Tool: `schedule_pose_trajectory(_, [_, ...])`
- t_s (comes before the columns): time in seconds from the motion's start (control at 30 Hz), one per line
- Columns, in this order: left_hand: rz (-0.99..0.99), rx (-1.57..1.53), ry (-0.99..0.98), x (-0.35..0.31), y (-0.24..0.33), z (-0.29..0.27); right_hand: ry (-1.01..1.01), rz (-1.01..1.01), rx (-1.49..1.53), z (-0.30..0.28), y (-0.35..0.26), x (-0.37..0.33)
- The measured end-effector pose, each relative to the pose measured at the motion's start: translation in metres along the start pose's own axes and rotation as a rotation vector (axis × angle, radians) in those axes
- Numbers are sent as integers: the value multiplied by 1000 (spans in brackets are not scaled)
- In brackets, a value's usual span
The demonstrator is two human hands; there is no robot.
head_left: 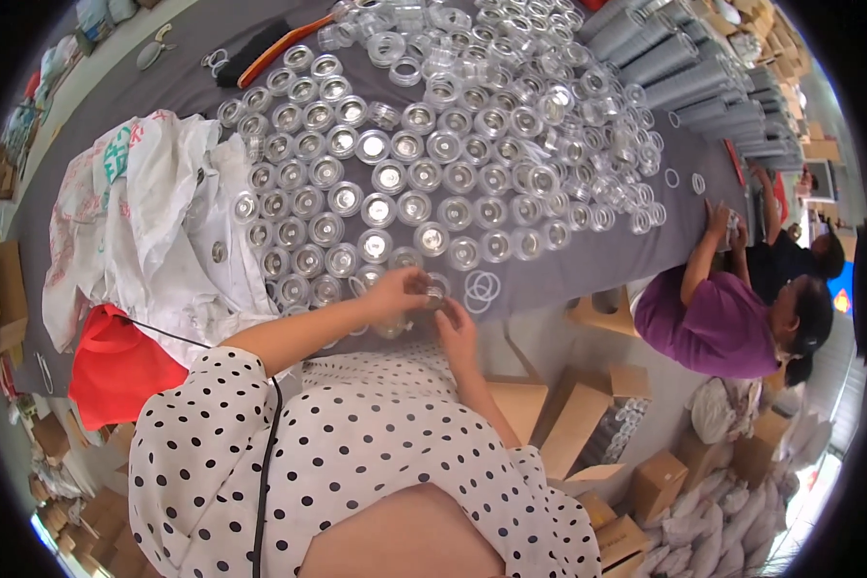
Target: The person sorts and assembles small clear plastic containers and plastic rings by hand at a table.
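Note:
Close to the table's front edge, my left hand (398,292) and my right hand (457,328) meet over a small clear round plastic container (435,290). The fingers of both are closed on it, left from one side, right from the other, and they hide part of it. Just beyond stand several rows of similar clear round containers (432,238), many with a silvery disc inside. Several loose clear rings (482,286) lie overlapped to the right of my hands.
White plastic sacks (149,212) cover the left of the grey table (588,260), with red cloth (120,371) below. A black-and-orange brush (270,58) lies at the back. Grey stacks (689,77) stand far right. Someone in purple (708,318) works at the right; cardboard boxes (568,424) stand below.

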State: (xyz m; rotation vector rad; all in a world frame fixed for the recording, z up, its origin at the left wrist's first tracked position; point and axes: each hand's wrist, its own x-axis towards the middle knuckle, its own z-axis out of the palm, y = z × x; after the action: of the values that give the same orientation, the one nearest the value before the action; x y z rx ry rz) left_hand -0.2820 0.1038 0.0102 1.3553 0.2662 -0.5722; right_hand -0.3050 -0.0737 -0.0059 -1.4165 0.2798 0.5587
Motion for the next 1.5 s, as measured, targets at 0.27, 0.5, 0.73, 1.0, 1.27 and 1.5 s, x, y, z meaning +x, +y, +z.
schedule_pose_trajectory(0.27, [813,1324,-104,14,-31,-1,214,95,59,-21,1,-2])
schedule_pose_trajectory(0.5, [397,1552,-203,-9,-11,13,212,122,70,-23,9,-3])
schedule_pose_trajectory(0.73, [156,1531,-312,5,-6,30,215,130,55,-21,5,3])
schedule_pose_trajectory(1.0, [185,1626,-199,10,-19,40,194,161,-212,-8,11,14])
schedule_pose_trajectory(1.27, [420,1519,-27,0,-21,33,258,345,2,1,8,16])
schedule_pose_trajectory(1.5, [348,1554,-134,15,-33,26,236,322,14,4,11,15])
